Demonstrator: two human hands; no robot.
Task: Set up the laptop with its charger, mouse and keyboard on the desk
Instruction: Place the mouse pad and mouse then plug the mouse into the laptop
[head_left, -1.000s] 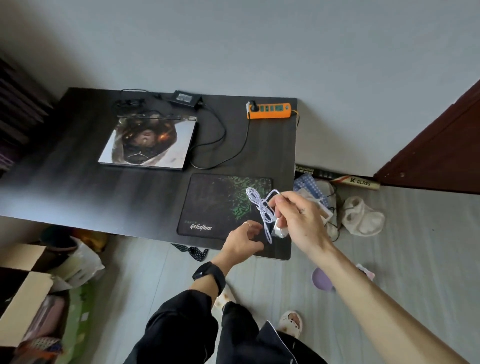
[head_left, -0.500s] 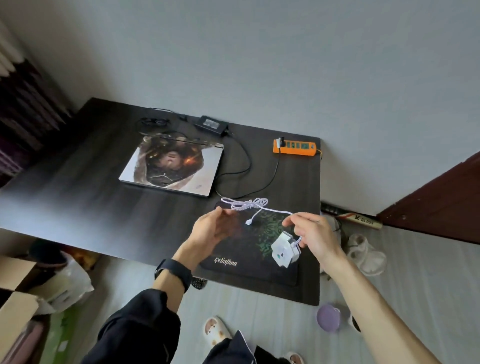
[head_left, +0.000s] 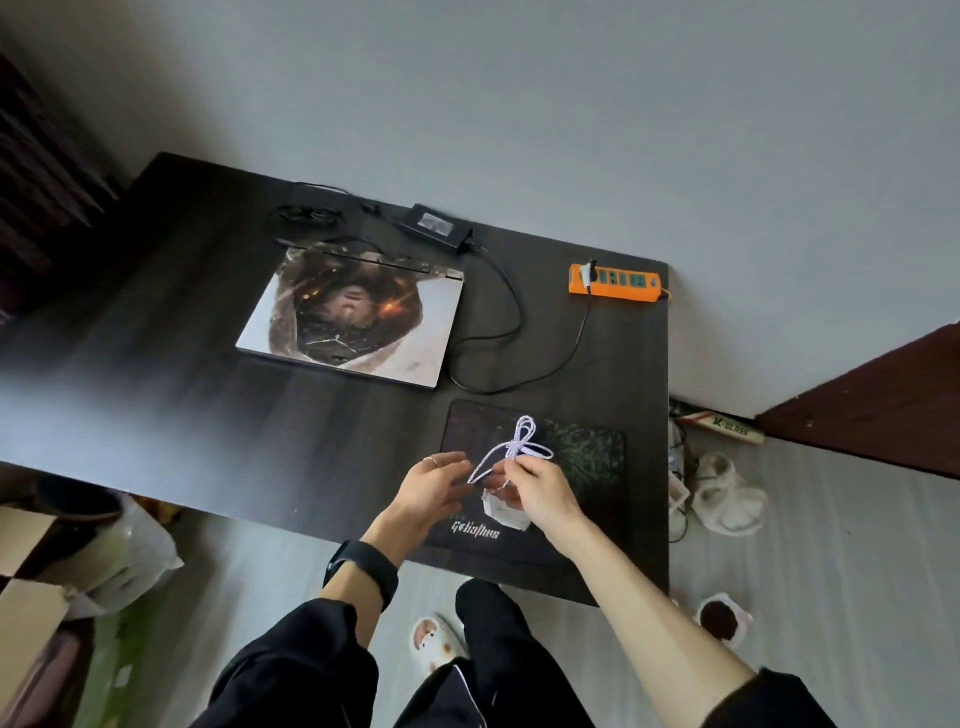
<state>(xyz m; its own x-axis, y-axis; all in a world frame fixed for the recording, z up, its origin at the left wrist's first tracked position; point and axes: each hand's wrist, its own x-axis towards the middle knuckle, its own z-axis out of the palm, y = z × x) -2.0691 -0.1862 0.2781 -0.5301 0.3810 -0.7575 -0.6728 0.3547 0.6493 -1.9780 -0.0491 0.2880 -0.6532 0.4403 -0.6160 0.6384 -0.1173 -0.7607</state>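
A closed laptop with a picture on its lid lies on the dark desk. Behind it sits the black charger brick, whose cable runs to an orange power strip. My right hand pinches a bundled pale purple mouse cable above the black and green mouse pad. The white mouse shows just under that hand, over the pad; I cannot tell whether it rests there. My left hand is beside the cable's loose loop, fingers relaxed. No keyboard is in view.
The desk's right edge is close to the pad. On the floor lie slippers, white shoes and a small purple bowl. A cardboard box and bags stand at the lower left. A dark door is at right.
My two hands have come together. The cable, stretched out between them half a second ago, is gathered into a bundle in my right hand, and the mouse has moved under that hand.
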